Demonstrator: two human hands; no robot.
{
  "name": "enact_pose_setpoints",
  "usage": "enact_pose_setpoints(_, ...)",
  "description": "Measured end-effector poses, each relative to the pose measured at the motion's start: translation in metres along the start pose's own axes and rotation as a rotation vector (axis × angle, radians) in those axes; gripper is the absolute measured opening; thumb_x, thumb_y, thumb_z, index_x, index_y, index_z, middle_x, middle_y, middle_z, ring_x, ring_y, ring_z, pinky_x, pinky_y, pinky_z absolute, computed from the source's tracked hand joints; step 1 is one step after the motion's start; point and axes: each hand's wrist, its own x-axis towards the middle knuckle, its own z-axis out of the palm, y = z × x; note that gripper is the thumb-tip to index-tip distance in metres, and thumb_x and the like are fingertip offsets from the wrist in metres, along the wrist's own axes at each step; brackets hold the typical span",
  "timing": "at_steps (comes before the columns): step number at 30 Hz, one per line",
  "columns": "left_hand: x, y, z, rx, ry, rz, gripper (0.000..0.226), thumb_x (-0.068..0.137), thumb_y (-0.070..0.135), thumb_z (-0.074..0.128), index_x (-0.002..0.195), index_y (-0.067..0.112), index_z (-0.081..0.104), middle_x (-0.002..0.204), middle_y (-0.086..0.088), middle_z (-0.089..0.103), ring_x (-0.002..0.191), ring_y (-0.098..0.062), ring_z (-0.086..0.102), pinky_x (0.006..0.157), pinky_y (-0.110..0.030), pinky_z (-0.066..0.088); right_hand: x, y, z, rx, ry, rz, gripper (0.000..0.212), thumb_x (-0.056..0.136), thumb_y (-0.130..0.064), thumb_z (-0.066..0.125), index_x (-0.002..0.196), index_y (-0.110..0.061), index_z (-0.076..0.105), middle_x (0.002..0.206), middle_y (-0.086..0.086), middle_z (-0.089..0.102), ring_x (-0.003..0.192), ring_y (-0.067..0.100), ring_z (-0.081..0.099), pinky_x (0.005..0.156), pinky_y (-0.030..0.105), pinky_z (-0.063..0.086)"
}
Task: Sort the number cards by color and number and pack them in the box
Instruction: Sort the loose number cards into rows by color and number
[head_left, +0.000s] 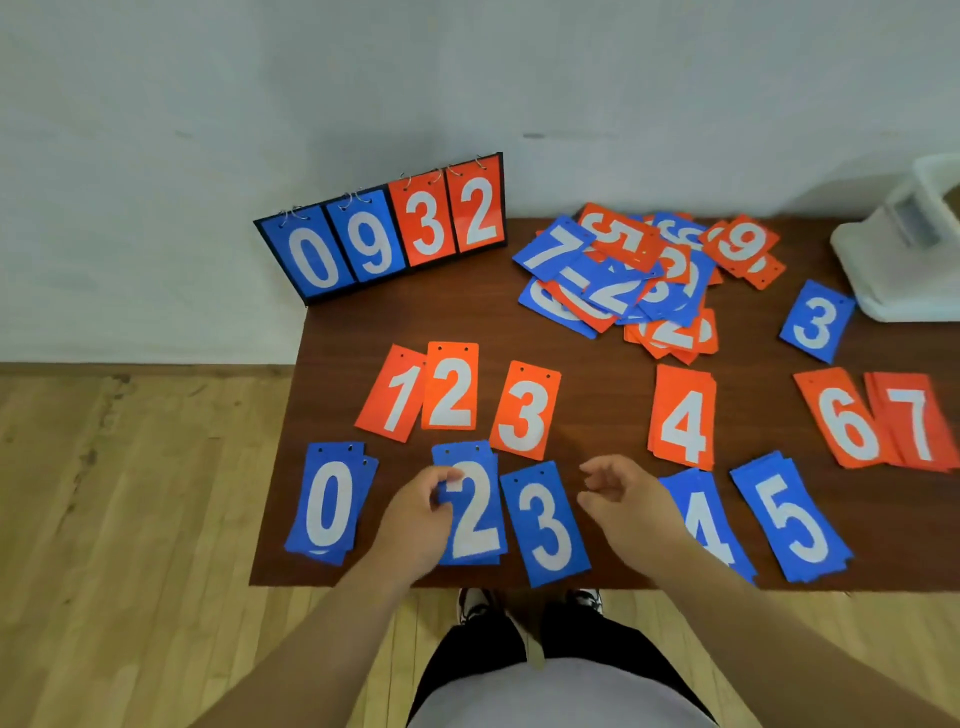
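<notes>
Left hand (415, 512) pinched the left edge of the blue 2 stack (475, 512), thumb and fingers closed on it, near table front edge. Blue 0 stack (328, 504) lay far left, blue 3 card (545, 525) just right of the 2s. Right hand (626, 501) hovered loosely curled, holding nothing, partly covering the blue 4 stack (706, 525); blue 5 stack (792, 522) beside it. Orange row behind: orange 1 (396, 395), orange 2 (451, 387) overlapping it, orange 3 (525, 410), orange 4 (684, 415), orange 6 (844, 421), orange 7 (914, 418). Unsorted pile (639, 275) sat at back of brown table (597, 374), loose blue 3 (816, 322) right of it. Flip scoreboard (384, 234) stood back-left; white box (914, 244) at far right.
</notes>
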Motion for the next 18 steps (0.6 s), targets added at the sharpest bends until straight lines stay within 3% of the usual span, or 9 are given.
enact_pose_setpoints(2, 0.003, -0.013, -0.001, 0.139, -0.049, 0.053, 0.037, 0.1, 0.005, 0.051, 0.123, 0.034, 0.059, 0.123, 0.011, 0.058, 0.072, -0.005, 0.061, 0.053, -0.015, 0.044, 0.001, 0.011, -0.002, -0.044, 0.031, 0.018, 0.021, 0.095, -0.024, 0.069, 0.113, -0.033, 0.061, 0.108, -0.015, 0.063, 0.101, 0.006, 0.06, 0.068, 0.017, 0.044)
enact_pose_setpoints(4, 0.006, -0.022, 0.003, 0.344, -0.07, 0.132, 0.036, 0.1, 0.013, 0.055, 0.128, 0.035, 0.057, 0.125, 0.012, 0.049, 0.105, -0.009, 0.059, 0.076, -0.014, 0.049, 0.002, 0.018, -0.004, -0.098, 0.034, 0.036, 0.023, 0.095, -0.027, 0.069, 0.115, -0.034, 0.061, 0.113, -0.014, 0.062, 0.106, 0.009, 0.059, 0.071, 0.018, 0.044)
enact_pose_setpoints(5, 0.007, -0.026, 0.007, 0.466, -0.058, 0.163, 0.037, 0.099, 0.018, 0.058, 0.131, 0.035, 0.054, 0.126, 0.01, 0.044, 0.115, -0.014, 0.053, 0.087, -0.02, 0.05, 0.003, 0.021, -0.004, -0.136, 0.028, 0.044, 0.025, 0.095, -0.029, 0.068, 0.118, -0.034, 0.06, 0.116, -0.013, 0.061, 0.106, 0.008, 0.058, 0.071, 0.017, 0.043)
enact_pose_setpoints(8, 0.006, -0.026, 0.02, 0.735, 0.041, 0.209, 0.045, 0.096, 0.036, 0.062, 0.137, 0.04, 0.045, 0.141, -0.001, 0.03, 0.126, -0.025, 0.037, 0.103, -0.034, 0.044, 0.005, 0.027, -0.007, -0.261, 0.07, 0.021, 0.033, 0.093, -0.031, 0.068, 0.125, -0.031, 0.058, 0.125, -0.007, 0.055, 0.107, 0.012, 0.055, 0.081, 0.021, 0.047)
enact_pose_setpoints(11, 0.004, -0.021, 0.028, 0.785, 0.049, 0.201, 0.051, 0.096, 0.043, 0.061, 0.141, 0.045, 0.036, 0.157, -0.007, 0.016, 0.136, -0.03, 0.028, 0.109, -0.042, 0.038, 0.008, 0.028, -0.011, -0.309, 0.099, -0.008, 0.035, 0.093, -0.029, 0.068, 0.126, -0.029, 0.059, 0.131, -0.004, 0.052, 0.113, 0.016, 0.054, 0.091, 0.029, 0.049)
enact_pose_setpoints(18, -0.008, -0.022, 0.043, 0.831, 0.027, 0.138, 0.061, 0.1, 0.051, 0.051, 0.15, 0.047, 0.018, 0.164, -0.012, 0.003, 0.142, -0.033, 0.023, 0.113, -0.045, 0.036, 0.015, 0.024, -0.018, -0.328, 0.088, -0.016, 0.036, 0.094, -0.031, 0.068, 0.129, -0.029, 0.058, 0.135, -0.004, 0.051, 0.119, 0.017, 0.053, 0.097, 0.035, 0.053)
